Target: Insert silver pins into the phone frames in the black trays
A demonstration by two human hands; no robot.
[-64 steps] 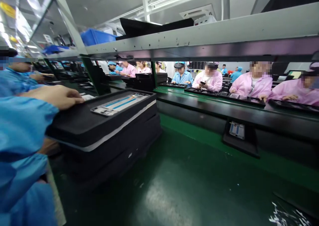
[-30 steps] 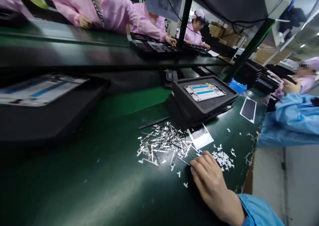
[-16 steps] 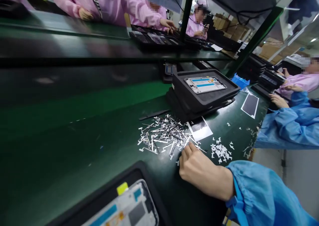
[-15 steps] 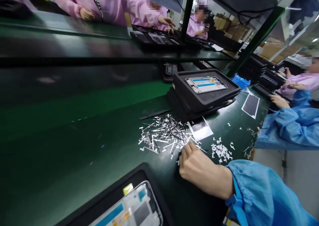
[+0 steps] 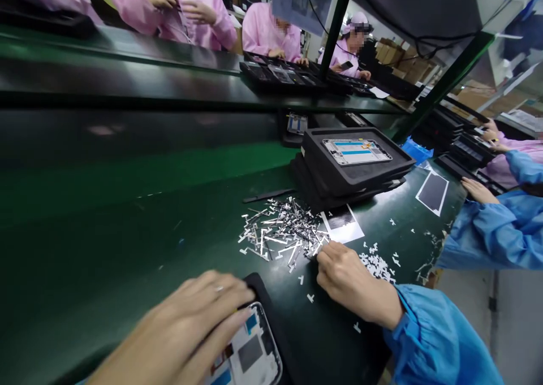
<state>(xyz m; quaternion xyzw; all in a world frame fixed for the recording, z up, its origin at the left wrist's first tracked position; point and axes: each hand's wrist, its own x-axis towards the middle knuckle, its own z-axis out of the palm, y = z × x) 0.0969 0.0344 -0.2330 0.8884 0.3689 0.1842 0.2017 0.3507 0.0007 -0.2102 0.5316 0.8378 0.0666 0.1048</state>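
My left hand [image 5: 182,323] stretches its fingers over the upper left part of a silver phone frame [image 5: 265,345] with blue strips, which lies in a black tray [image 5: 278,331] at the bottom. Whether the fingers press on the frame is unclear. At the right edge of a pile of thin black and white strips [image 5: 284,229] is my right hand [image 5: 354,283], its fingers pinched together. Anything between those fingertips is hidden. Partly behind the wrist lies a heap of small white T-shaped tabs [image 5: 375,263]. A few loose tabs [image 5: 310,298] are scattered beside the hand.
A stack of black trays [image 5: 356,173] holds another phone frame [image 5: 356,151] on top. By it lie a black stick-like tool [image 5: 268,196] and a printed white sheet [image 5: 344,226]. A raised green shelf [image 5: 169,82] crosses behind. Co-workers in pink and blue sleeves [image 5: 500,221] sit around.
My left hand has come in from the lower left over the phone frame. My right hand, still pinched, has shifted slightly right. More loose white tabs show near it, and the view has shifted slightly.
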